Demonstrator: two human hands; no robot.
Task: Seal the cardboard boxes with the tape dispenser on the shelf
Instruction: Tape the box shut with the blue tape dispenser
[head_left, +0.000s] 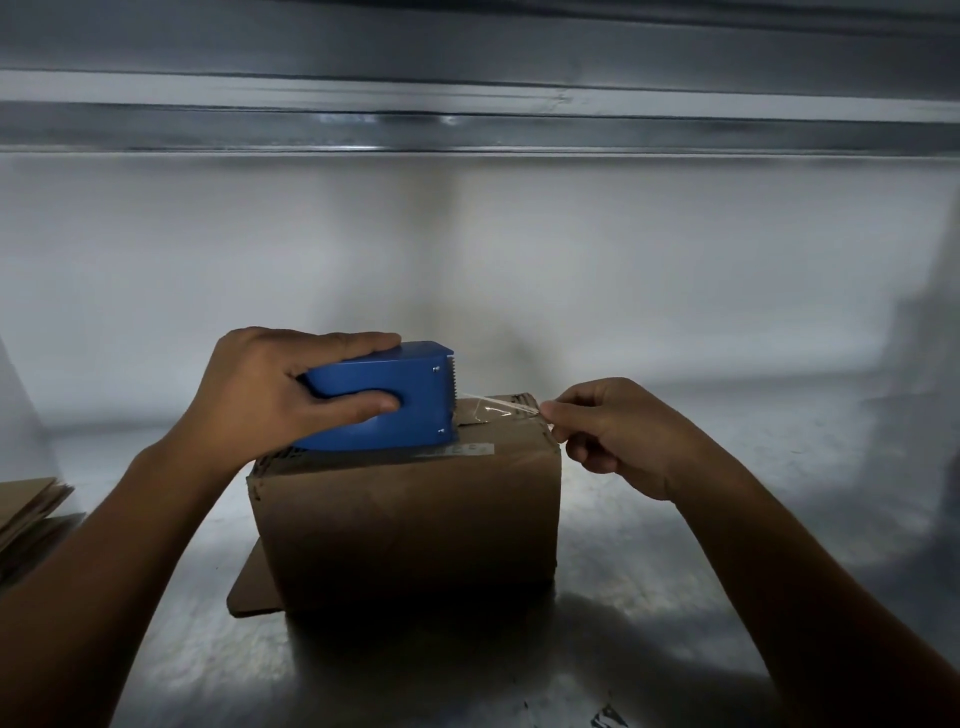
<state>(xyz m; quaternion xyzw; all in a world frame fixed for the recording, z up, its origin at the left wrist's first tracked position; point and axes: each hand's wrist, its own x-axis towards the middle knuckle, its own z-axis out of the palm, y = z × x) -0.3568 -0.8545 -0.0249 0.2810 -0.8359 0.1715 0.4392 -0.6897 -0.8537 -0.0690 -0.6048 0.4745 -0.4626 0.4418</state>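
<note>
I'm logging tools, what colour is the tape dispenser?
Blue: the tape dispenser, held in the left hand, shows best in the head view.

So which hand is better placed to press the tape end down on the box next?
Probably the right hand: it already pinches the clear tape end at the right top edge of the cardboard box. The left hand is occupied gripping the blue tape dispenser on the box top.

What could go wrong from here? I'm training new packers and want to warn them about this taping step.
1. The clear tape is pinched only by the right hand at the box's right edge; it might slip loose or stick to itself.
2. The toothed blade on the blue tape dispenser faces the right hand, so a sudden pull could bring the two together.
3. The cardboard box sits partly on a loose cardboard sheet and may shift.
</note>
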